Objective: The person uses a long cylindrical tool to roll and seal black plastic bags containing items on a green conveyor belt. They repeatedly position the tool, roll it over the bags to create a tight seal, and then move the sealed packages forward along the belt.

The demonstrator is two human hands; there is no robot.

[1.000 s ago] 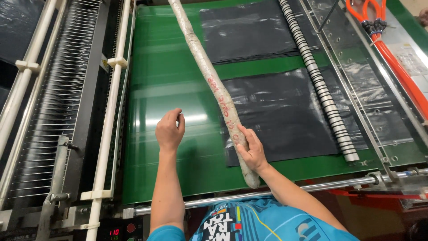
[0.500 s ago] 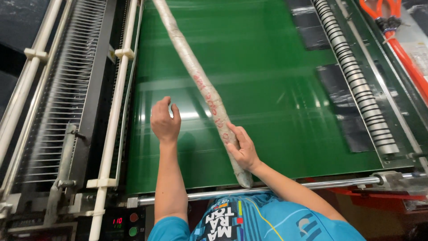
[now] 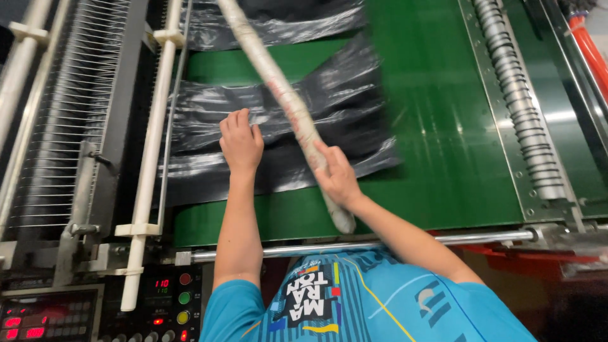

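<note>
Left hand (image 3: 240,142) flat on the black plastic sheet (image 3: 329,107), fingers together and stretched out, pressing down mid-frame on the green belt (image 3: 443,139). Right hand (image 3: 335,177) wrapped tight around the long pale rod (image 3: 278,88), near its lower end, running diagonally up toward the top of frame. Coiled roller (image 3: 519,107) off at the right, white rail (image 3: 149,158) at left, control panel (image 3: 95,310) down in the lower left corner.

Two hands are seen: the left hand (image 3: 240,142) and the right hand (image 3: 337,178). One long wrapped stick (image 3: 278,95) is counted. Two black plastic sheets are counted on one green belt (image 3: 437,126): a near sheet (image 3: 266,142) and a far sheet (image 3: 278,22). One ribbed roller (image 3: 522,104) is seen at right.
</note>
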